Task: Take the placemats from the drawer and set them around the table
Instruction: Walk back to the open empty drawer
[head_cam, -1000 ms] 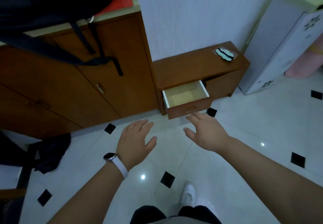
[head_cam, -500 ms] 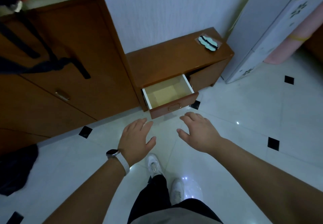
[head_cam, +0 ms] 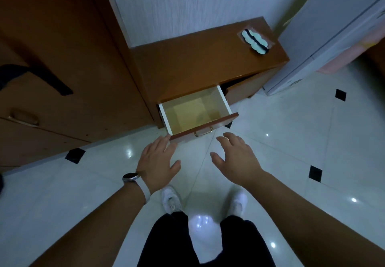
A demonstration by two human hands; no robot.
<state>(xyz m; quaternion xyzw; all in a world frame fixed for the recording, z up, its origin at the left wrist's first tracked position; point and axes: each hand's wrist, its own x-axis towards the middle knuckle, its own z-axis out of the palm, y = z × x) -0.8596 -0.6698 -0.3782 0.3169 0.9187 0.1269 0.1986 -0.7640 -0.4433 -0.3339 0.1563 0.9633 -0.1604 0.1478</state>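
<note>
Cupboard [head_cam: 62, 58]: tall, brown, left of the cabinet [head_cam: 208, 62].
Left hand [head_cam: 158, 162]: palm down, fingers straight and loosely spread, holding nothing; tips just beside the drawer's front corner.
Drawer [head_cam: 205, 126]: pulled open from the low cabinet, pale bottom showing.
Right hand [head_cam: 239, 158]: palm down, fingers relaxed and spread, holding nothing, near the drawer front.
Fridge [head_cam: 333, 27]: right of the cabinet.

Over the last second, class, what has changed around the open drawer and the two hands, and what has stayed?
The person has stepped toward the low cabinet. The left hand now reaches the front corner of the drawer, contact unclear; the right hand is just short of the handle. Nothing taken or released. Hands stay open, drawer stays pulled out, pale blue item stays on the cabinet top.
</note>
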